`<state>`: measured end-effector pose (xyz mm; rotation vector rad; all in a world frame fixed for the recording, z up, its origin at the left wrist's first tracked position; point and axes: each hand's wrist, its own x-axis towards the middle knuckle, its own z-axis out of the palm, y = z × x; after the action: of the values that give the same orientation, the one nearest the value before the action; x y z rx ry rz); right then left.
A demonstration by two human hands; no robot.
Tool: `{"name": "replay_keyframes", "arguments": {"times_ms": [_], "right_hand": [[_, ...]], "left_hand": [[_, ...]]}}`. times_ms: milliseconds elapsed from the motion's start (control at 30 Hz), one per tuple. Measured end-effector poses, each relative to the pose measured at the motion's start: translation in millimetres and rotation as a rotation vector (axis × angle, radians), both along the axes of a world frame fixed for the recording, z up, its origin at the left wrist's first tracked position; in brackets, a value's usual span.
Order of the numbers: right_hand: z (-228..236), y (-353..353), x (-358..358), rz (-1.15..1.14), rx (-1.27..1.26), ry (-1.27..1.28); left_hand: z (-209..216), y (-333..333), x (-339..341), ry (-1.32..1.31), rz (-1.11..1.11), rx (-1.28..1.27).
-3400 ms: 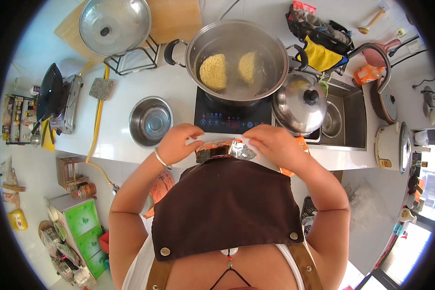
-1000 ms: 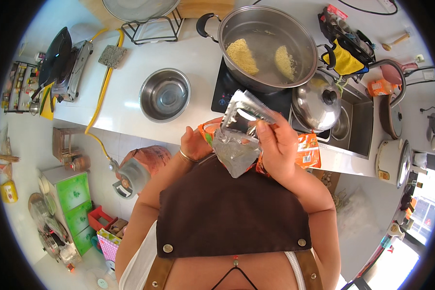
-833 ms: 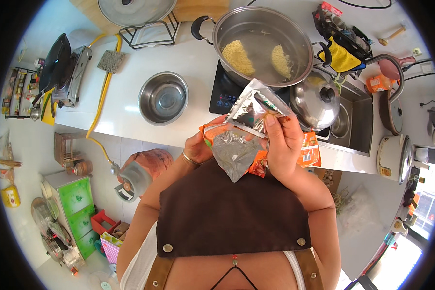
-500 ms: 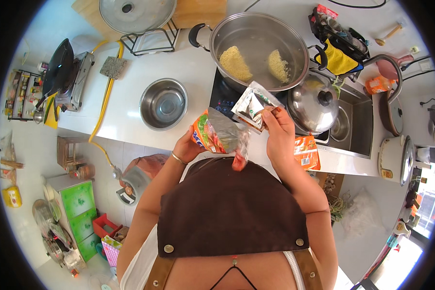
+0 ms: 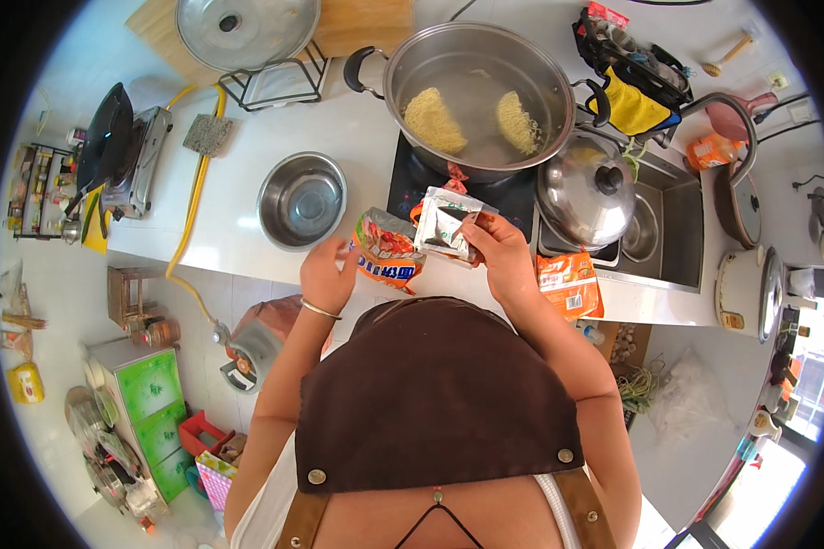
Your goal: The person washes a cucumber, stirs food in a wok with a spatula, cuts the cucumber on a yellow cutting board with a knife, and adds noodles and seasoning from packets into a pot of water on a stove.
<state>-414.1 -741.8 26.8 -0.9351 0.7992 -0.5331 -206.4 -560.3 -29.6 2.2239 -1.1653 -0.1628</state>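
Note:
My right hand (image 5: pixel 502 258) pinches a small stack of seasoning sachets (image 5: pixel 445 220), the top one silvery white with a dark patch, over the counter's front edge. My left hand (image 5: pixel 329 273) has its fingers apart at the left side of an orange instant noodle bag (image 5: pixel 386 252); whether a fingertip still touches it is hard to tell. The bag's torn end points away from me. Beyond, a wide steel pot (image 5: pixel 485 69) on a black induction cooktop (image 5: pixel 412 188) holds water and two noodle cakes, one at the left (image 5: pixel 435 121) and one at the right (image 5: pixel 519 123).
A steel bowl (image 5: pixel 302 199) stands on the white counter, left of the pot. Right of it are a lidded steel pot (image 5: pixel 586 197), a sink (image 5: pixel 677 215) and another orange packet (image 5: pixel 569 285). A yellow hose (image 5: pixel 192 210) runs over the counter's edge at left.
The noodle bag has turned and moved slightly left, and my left hand's fingers have loosened from it. My right hand has brought the sachets left and nearer to me.

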Motion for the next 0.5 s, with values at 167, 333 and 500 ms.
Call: {"name": "replay_keyframes", "arguments": {"times_ms": [167, 333, 500], "right_hand": [[1.7, 7.8, 8.3, 0.107, -0.041, 0.038], [-22.0, -0.5, -1.1, 0.055, 0.075, -0.059], [-64.5, -7.3, -19.8, 0.01, 0.108, -0.014]], "left_hand": [[47.8, -59.4, -34.7, 0.612, -0.196, -0.31], [38.6, -69.0, -24.9, 1.034, -0.036, -0.419], [29.7, -56.9, -10.3, 1.265, 0.063, -0.411]]}}
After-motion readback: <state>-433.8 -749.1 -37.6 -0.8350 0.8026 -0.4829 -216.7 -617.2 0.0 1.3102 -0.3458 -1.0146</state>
